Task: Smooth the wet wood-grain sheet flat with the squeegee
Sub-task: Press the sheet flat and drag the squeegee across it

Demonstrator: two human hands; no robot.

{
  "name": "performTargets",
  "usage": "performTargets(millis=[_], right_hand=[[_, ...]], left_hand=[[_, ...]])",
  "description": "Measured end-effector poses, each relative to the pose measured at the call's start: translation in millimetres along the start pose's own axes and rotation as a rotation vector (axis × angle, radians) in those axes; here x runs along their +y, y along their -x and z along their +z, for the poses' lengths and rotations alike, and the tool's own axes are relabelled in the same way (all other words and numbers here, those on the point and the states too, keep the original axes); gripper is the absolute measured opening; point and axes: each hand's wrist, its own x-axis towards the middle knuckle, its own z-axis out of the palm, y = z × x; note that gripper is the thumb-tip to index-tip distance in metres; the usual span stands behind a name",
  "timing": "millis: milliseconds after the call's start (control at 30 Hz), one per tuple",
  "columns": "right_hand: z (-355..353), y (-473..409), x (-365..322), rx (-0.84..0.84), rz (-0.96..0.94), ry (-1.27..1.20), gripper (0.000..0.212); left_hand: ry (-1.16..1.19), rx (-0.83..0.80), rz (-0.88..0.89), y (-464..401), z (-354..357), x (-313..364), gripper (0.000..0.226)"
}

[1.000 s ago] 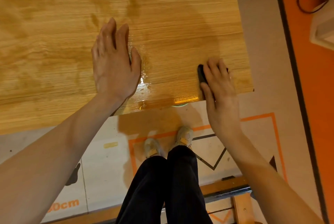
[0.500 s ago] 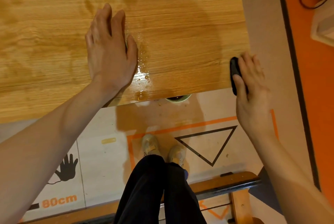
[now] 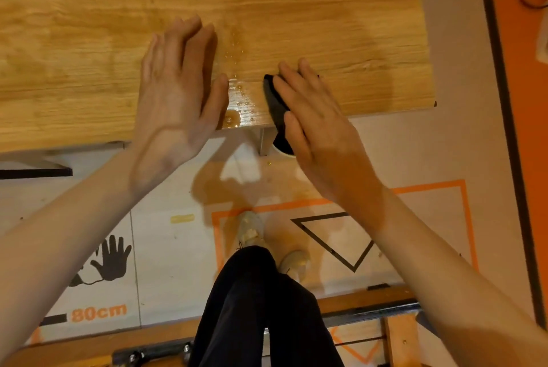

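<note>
Item: wood-grain sheet [image 3: 326, 25], wet beside both hands. Left hand [image 3: 178, 93]: flat, fingers straight, pressing. Right hand [image 3: 314, 126]: fingers laid over black squeegee [image 3: 275, 105] at near edge. Risks: water pool between hands running off; sheet creeping; trapped bubbles.

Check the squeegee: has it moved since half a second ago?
Yes. The squeegee under the right hand went from the wood-grain sheet's right edge leftward, toward the water puddle.
</note>
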Motion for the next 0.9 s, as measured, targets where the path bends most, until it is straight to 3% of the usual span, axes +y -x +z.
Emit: performTargets(millis=[67, 167, 233, 367, 500, 633, 733, 900], right_hand=[[-16, 9, 24, -0.008, 0.015, 0.063, 0.045], [-22, 22, 37, 0.154, 0.225, 0.014, 0.045], [-4, 16, 18, 0.216, 0.263, 0.040, 0.045], [33, -5, -28, 0.127, 0.007, 0.074, 0.046], [8, -1, -5, -0.047, -0.115, 0.046, 0.049], [-13, 23, 38, 0.034, -0.058, 0.108, 0.048], [9, 21, 25, 0.159, -0.032, 0.051, 0.047], [41, 0, -1, 0.158, -0.331, 0.138, 0.046]], left_hand=[[0.000, 0.004, 0.009, 4, 2, -3, 0.054], [-0.004, 0.042, 0.000, 3, 5, -3, 0.052], [-0.030, 0.068, -0.003, 2, 8, -1, 0.051], [-0.081, 0.061, 0.001, 2, 9, 0, 0.051], [-0.098, 0.073, -0.001, 2, 9, 1, 0.051], [-0.091, 0.077, -0.012, 3, 10, 2, 0.052], [-0.098, 0.076, -0.009, 4, 9, 2, 0.051], [-0.104, 0.070, 0.007, 4, 9, 3, 0.048]])
